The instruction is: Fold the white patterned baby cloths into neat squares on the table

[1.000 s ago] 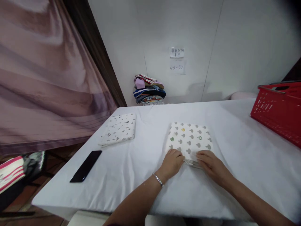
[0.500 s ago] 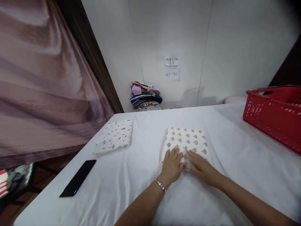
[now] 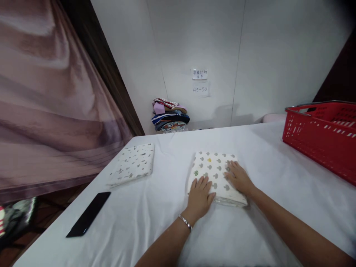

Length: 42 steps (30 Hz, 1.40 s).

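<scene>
A folded white cloth (image 3: pixel 215 170) with grey, green and yellow tree-like prints lies in front of me on the white-covered table (image 3: pixel 167 207). My left hand (image 3: pixel 200 194) rests open on its near left corner, fingers stretched out. On its right side my right hand (image 3: pixel 239 178) lies flat, fingers spread over the print. Folded layers show along the near edge of the cloth. A second folded white cloth (image 3: pixel 133 163) with small dark prints lies apart at the table's left side.
A black phone-like slab (image 3: pixel 89 214) lies at the left edge. At the right stands a red plastic basket (image 3: pixel 319 137) with a metal handle. Stacked folded textiles (image 3: pixel 170 115) sit by the back wall beneath paper labels (image 3: pixel 200 81). A pink curtain (image 3: pixel 55 92) hangs at the left.
My right hand has moved right and away from me, from the near middle of the cloth to its right side. The left hand stays at the near left corner. The view has shifted slightly.
</scene>
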{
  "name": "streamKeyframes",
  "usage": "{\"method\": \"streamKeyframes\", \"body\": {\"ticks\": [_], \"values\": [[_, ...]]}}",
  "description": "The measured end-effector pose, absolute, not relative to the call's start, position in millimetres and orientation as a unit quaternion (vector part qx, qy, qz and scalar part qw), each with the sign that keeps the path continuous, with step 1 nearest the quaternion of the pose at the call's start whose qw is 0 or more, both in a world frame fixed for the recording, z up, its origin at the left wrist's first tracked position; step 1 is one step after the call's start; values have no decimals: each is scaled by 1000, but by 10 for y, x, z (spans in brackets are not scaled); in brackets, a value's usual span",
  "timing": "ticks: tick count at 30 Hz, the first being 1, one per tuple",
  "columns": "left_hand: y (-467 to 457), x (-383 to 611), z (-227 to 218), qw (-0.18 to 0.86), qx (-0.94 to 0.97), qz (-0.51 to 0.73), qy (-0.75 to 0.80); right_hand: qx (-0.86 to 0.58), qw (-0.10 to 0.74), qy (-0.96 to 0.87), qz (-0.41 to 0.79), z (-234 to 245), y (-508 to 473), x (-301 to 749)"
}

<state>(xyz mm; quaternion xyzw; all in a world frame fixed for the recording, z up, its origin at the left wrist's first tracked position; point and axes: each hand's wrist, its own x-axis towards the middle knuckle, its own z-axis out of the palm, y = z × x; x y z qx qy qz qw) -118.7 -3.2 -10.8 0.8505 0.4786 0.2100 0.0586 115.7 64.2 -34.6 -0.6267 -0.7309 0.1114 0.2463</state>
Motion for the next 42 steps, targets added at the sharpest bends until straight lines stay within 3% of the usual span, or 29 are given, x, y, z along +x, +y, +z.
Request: {"method": "streamKeyframes", "body": {"ticks": [3,6,11,15,21,29,42], "values": [[68,-1251,-25,96,805,248,530,-676,359,-611,199,-374,480,1239],[241,-1346,11,142,715,285,622,-693,399,-519,302,-368,302,1228],[333,-1361,-16,235,629,252,697,-694,364,-533,321,-301,231,1212],[68,-1248,-52,275,624,264,682,-661,375,-578,298,-273,369,1480],[-127,-1283,-114,381,571,306,660,-646,306,-656,242,-323,474,1730],[181,-1155,-62,336,552,321,692,-710,250,-626,202,-330,506,1513],[-90,-1209,-271,293,560,356,688,-655,287,-666,211,-465,339,1496]]}}
